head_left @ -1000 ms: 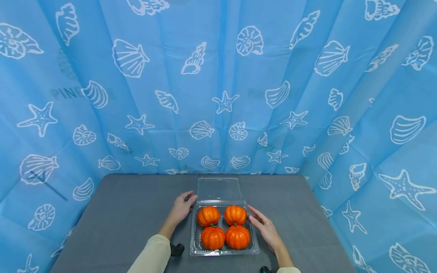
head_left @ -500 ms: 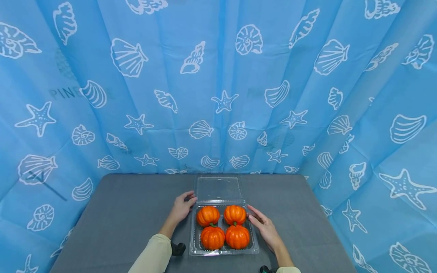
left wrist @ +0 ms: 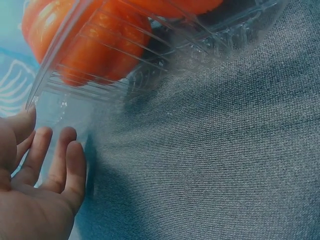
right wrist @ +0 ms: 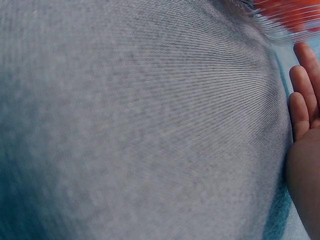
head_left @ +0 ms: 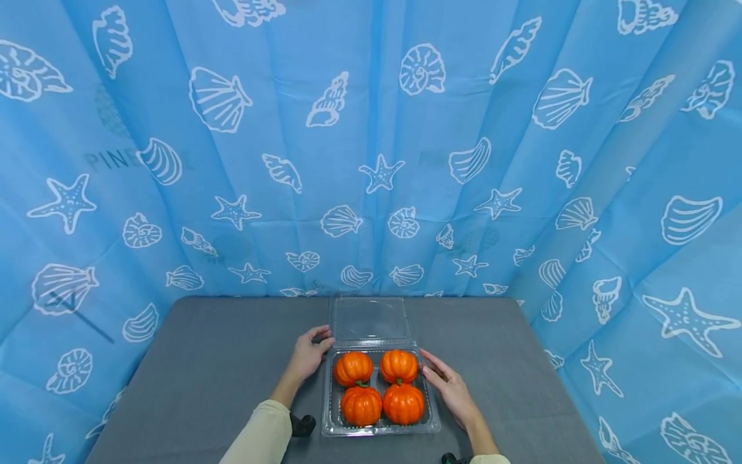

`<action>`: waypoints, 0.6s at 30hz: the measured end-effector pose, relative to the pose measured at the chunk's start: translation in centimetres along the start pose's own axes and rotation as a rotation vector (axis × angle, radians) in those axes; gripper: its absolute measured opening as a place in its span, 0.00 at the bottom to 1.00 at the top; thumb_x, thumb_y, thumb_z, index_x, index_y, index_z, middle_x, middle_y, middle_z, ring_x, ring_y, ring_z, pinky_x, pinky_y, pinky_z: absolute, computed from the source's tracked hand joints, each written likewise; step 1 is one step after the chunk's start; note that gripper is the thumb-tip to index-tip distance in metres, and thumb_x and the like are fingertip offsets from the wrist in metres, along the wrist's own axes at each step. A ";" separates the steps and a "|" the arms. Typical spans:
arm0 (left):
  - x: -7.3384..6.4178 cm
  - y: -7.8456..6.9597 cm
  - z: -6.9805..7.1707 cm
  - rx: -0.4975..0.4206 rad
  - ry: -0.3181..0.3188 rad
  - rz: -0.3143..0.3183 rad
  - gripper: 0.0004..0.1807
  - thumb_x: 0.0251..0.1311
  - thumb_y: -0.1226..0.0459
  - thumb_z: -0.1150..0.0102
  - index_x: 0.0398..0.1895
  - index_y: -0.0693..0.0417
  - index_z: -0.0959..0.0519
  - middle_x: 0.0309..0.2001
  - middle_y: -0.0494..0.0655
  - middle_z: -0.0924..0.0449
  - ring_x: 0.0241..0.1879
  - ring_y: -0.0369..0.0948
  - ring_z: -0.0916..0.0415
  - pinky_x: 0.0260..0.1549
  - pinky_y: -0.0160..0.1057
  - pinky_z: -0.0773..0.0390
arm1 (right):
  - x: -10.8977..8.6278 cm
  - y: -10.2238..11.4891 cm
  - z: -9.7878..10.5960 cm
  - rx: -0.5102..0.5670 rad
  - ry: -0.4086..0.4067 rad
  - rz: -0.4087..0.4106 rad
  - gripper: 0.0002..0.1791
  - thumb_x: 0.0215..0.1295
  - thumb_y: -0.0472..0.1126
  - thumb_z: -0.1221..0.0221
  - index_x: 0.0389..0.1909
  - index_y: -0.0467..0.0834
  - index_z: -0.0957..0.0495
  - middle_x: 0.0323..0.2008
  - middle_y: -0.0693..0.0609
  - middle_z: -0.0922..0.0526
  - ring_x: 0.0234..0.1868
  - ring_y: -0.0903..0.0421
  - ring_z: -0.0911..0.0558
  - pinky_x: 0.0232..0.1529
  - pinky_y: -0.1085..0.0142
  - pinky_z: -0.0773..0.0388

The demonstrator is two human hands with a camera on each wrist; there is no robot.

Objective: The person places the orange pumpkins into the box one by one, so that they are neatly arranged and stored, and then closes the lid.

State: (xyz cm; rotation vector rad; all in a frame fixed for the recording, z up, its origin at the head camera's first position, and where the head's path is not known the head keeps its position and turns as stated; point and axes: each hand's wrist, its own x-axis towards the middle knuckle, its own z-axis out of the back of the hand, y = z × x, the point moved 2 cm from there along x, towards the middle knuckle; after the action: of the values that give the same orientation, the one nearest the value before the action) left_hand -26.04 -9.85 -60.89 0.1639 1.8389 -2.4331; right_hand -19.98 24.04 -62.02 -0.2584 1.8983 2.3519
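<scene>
A clear plastic clamshell box [head_left: 329,415] lies on the table with its lid [head_left: 371,320] folded back flat toward the curtain. Several orange toy pumpkins [head_left: 404,404] with green stems fill its tray in two rows. At the tray's back left corner is my left hand [head_left: 308,353]; in the left wrist view its thumb [left wrist: 22,124] meets the rim and the other fingers [left wrist: 76,167] stay loosely bent below. My right hand [head_left: 454,388] lies along the tray's right side, its fairly straight fingertips right at the edge. The right wrist view shows only part of that hand [right wrist: 306,115].
A grey cloth covers the table [head_left: 232,361], stretching out on both sides of the box. Behind and to the right hangs a blue curtain [head_left: 371,142] printed with white shells and starfish. Dark wrist gear [head_left: 302,425] sits by the left sleeve.
</scene>
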 end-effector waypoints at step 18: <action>-0.1 0.1 0.2 -0.028 -0.054 0.011 0.24 0.68 0.61 0.36 0.66 0.54 0.23 0.59 0.53 0.19 0.46 0.40 0.17 0.46 0.42 0.15 | 0.0 0.0 0.0 -0.027 -0.003 -0.004 0.30 0.72 0.56 0.41 0.71 0.52 0.28 0.73 0.48 0.27 0.70 0.46 0.26 0.71 0.45 0.30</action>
State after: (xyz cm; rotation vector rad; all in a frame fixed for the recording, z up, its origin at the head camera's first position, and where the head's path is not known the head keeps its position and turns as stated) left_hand -25.97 -10.04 -60.90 0.1055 1.8431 -2.3789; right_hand -19.98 24.04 -61.98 -0.2605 1.8636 2.3751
